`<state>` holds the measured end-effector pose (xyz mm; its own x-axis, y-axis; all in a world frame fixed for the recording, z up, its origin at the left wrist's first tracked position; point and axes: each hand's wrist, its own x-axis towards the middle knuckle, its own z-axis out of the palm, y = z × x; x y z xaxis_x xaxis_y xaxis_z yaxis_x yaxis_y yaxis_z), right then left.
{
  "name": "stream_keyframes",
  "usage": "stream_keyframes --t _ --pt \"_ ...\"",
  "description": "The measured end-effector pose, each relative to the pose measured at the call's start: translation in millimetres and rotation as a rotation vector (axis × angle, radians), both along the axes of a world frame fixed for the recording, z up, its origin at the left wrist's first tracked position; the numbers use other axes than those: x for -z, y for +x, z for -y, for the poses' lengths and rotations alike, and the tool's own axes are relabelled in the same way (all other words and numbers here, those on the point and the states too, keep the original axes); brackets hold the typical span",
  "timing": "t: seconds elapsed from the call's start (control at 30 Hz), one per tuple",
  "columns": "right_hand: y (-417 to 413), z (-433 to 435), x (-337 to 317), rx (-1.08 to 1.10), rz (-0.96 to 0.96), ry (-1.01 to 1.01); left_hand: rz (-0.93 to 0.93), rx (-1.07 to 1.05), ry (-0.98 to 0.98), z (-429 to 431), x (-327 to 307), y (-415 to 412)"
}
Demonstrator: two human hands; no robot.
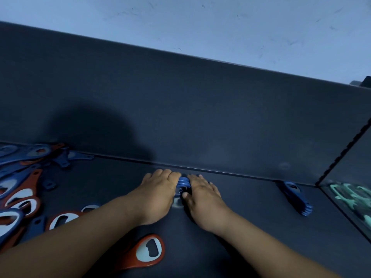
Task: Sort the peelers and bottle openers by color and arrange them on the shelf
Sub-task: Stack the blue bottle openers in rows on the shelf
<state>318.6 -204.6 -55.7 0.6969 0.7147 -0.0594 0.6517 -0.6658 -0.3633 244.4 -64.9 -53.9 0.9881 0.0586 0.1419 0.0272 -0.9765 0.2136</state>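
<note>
1. your left hand (160,190) and your right hand (202,194) meet a little below the centre of the view, close to the back wall (180,109) of the shelf.
2. between them a stack of blue bottle openers (183,182) stands on edge on the shelf floor (251,207).
3. the left hand holds this stack from its 9 o'clock side, with the fingers curled down against it.
4. the right hand holds it from the 3 o'clock side. the thumb lies at the near end of the stack, at 6 o'clock, and the fingers run along the side toward the wall. so both hands are closed on the same stack.
5. at 3 o'clock from your hands, well apart, a second blue stack (297,197) lies with its far end touching the back wall.
6. further at 3 o'clock, behind a dark divider (341,151), there are teal pieces (351,195). they are too blurred to tell if they are peelers or openers.
7. at 9 o'clock a mixed heap of red and blue openers (22,189) spreads to the left edge of the view.
8. at 6 o'clock, between your forearms, one red bottle opener (148,251) lies flat, its handle partly under the left forearm.
</note>
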Motion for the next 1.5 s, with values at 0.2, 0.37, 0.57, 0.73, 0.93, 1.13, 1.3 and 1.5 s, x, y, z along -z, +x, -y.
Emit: stream_keyframes --t 0.2,0.37,0.57,0.73,0.93,1.13,1.3,1.5 --pt "-1 0 1 0.005 0.015 -0.012 -0.006 -0.009 -0.054 -1 -1 -1" --pt "0 0 3 -0.001 0.021 -0.035 0.017 -0.076 -0.117 0 3 -7" --pt "2 -3 5 0.022 -0.004 0.097 0.1 -0.098 -0.152 -2 -1 -11" --pt "0 -11 6 0.01 0.004 0.235 0.119 -0.104 -0.107 -2 2 -8" --pt "0 -13 3 0.068 -0.034 0.205 0.077 -0.234 -0.021 -7 11 -7" --pt "-2 -20 5 0.024 -0.014 0.13 0.07 -0.207 0.075 -5 13 -9" --pt "1 -18 7 0.004 -0.049 0.143 0.037 -0.185 0.049 -5 7 -9" --pt "18 6 -27 -0.026 -0.62 0.569 -0.112 -0.158 -0.335 3 -16 -5"
